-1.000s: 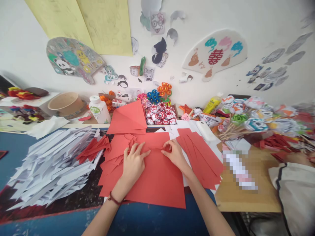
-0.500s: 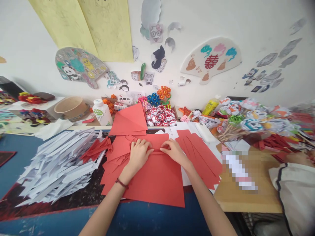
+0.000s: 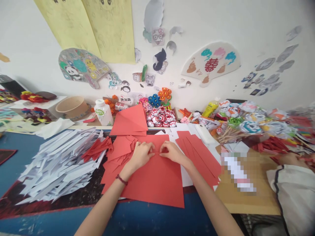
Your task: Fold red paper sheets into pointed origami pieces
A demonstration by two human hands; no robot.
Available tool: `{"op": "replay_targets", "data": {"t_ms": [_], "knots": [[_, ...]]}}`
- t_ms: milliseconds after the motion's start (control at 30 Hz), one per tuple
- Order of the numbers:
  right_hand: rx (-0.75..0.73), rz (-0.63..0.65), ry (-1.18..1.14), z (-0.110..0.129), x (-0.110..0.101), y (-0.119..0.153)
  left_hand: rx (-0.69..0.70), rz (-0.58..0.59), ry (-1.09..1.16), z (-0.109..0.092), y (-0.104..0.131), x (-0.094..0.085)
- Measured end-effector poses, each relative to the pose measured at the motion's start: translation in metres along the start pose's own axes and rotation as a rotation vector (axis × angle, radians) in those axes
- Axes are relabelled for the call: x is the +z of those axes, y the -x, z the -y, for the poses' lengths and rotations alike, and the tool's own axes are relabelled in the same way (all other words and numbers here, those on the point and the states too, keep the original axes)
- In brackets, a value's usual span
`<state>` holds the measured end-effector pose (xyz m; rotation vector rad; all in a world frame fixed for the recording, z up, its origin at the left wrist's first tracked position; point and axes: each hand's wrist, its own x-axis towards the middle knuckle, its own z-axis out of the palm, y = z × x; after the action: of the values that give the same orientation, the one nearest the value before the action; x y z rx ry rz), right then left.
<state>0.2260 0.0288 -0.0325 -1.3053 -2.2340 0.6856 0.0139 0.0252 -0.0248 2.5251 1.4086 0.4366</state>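
A large red paper sheet lies in front of me. Over its upper part, my left hand and my right hand face each other a short way apart, each with thumb and fingers pinched on red paper. The paper edge between the fingertips is hard to make out. Cut red pieces lie beside my left hand, and a stack of red strips is right of my right hand. Further back rests a folded red sheet.
A heap of folded white paper covers the left side. Behind stand a white bottle and a box of red-and-white paper flowers. Paper flowers on sticks lie at right, near another person's sleeve.
Both hands have shifted slightly down, with the fingers curled more. The folded band of red paper between them no longer shows clearly. The camera view has moved a little.
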Motion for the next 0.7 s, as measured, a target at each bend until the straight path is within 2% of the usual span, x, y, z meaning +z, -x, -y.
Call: {"op": "replay_targets", "data": {"t_ms": [167,333,533,700], "knots": [[-0.077,-0.018,0.073,0.005,0.003,0.012,0.076,0.005,-0.066,0.002,0.005,-0.005],[-0.213,-0.047,0.239,0.005,0.004,0.027,0.215,0.014,-0.192,-0.006,0.015,-0.008],[-0.337,-0.103,0.533,0.01,0.014,0.035,0.377,-0.007,-0.338,-0.016,0.021,-0.002],[-0.339,-0.128,0.651,0.012,0.018,0.029,0.414,-0.011,-0.432,-0.019,0.011,0.006]]}}
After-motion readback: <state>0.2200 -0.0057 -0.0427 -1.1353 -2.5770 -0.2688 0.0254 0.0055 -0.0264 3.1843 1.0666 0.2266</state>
